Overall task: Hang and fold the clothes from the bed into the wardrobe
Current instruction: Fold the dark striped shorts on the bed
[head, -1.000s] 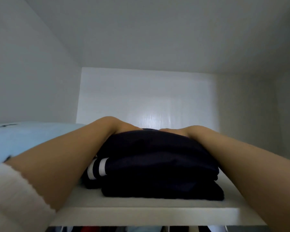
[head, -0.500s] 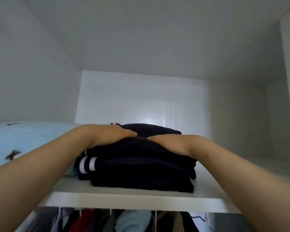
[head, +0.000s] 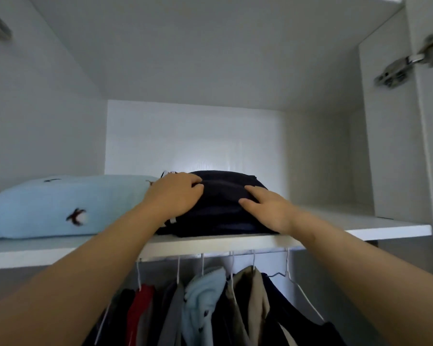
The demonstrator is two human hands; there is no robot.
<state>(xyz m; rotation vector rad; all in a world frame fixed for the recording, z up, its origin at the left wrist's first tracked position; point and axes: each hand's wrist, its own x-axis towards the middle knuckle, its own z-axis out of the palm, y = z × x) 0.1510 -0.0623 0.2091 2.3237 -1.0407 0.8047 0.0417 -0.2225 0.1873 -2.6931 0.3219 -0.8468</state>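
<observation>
Up on the wardrobe's top shelf (head: 210, 243), a folded stack of dark navy clothes (head: 218, 216) is sitting near the front edge, just beside a folded light-blue garment (head: 60, 206) lying to its left. Both hands are resting on the stack. The left hand (head: 175, 193) is lying over its upper left part with fingers loosely bent across the fabric, gripping nothing. The right hand (head: 268, 208) is pressing flat on its right side, fingers stretched out. A white stripe (head: 172, 221) is showing under the left wrist. Below the shelf, clothes are hanging on white wire hangers (head: 301, 290): a red piece (head: 140, 308), a pale blue one (head: 203, 293), a beige one (head: 250, 288) and dark ones.
</observation>
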